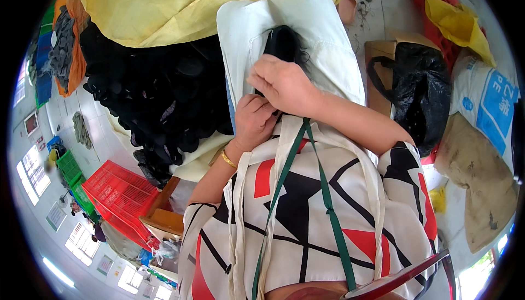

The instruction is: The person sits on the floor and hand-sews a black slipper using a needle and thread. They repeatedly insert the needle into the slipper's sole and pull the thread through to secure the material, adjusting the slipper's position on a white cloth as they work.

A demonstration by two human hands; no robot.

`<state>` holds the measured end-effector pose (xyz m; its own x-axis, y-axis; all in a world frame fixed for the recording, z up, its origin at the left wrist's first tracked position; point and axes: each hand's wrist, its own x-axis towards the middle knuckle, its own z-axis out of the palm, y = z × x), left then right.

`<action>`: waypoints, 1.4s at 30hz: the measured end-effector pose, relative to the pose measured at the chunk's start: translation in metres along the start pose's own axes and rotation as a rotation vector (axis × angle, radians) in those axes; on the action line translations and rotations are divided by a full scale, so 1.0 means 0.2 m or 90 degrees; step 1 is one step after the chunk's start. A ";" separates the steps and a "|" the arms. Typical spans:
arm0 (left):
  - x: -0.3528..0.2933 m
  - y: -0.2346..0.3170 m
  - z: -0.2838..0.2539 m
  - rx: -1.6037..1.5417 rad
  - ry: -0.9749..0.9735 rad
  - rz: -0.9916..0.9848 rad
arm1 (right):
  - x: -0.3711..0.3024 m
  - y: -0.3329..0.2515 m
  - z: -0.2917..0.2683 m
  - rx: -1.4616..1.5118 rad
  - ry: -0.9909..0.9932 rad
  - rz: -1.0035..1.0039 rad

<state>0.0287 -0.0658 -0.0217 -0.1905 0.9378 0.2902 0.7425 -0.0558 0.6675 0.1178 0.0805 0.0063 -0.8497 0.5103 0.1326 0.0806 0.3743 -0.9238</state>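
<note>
A glossy black shoe-like piece [281, 43] lies on the white cloth [333, 54] over my lap, its near part hidden behind my hands. My left hand [254, 121] is closed at the near end of this black piece, fingers curled in around it. Just above and to the right, my right hand [287, 84] is raised over the piece with its fingers pinched together. What that pinch holds, if anything, is hidden or too fine to see. Dark loose threads [304, 57] show beside the piece on the cloth.
A large heap of black pieces [158, 92] lies to my left, with yellow sheeting [147, 5] beyond it. Left and nearer stands a red plastic crate [117, 196]. On my right are a black plastic bag [421, 92], a cardboard box [380, 54] and a white-and-blue sack [486, 103].
</note>
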 end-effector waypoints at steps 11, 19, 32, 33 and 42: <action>0.08 0.03 -0.06 -0.046 -0.047 -0.071 | 0.13 -0.16 -0.52 0.534 -0.013 0.253; 0.13 0.00 -0.12 -0.162 -0.156 -0.160 | 0.17 -0.34 -0.86 0.524 0.465 -0.155; 0.13 -0.03 -0.12 -0.121 -0.194 -0.130 | -0.16 0.13 -0.33 -0.191 -0.129 -0.128; 0.12 -0.04 -0.13 -0.133 -0.209 -0.136 | -0.16 0.13 -0.31 -0.224 -0.168 -0.138; 0.16 -0.07 -0.13 -0.175 -0.260 -0.188 | -0.13 0.15 -0.28 -0.412 -0.144 -0.317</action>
<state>-0.0033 -0.0444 -0.0040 -0.0601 0.9804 -0.1876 0.4902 0.1927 0.8500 0.1710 0.1210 -0.0048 -0.9433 0.0273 0.3308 -0.1066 0.9189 -0.3797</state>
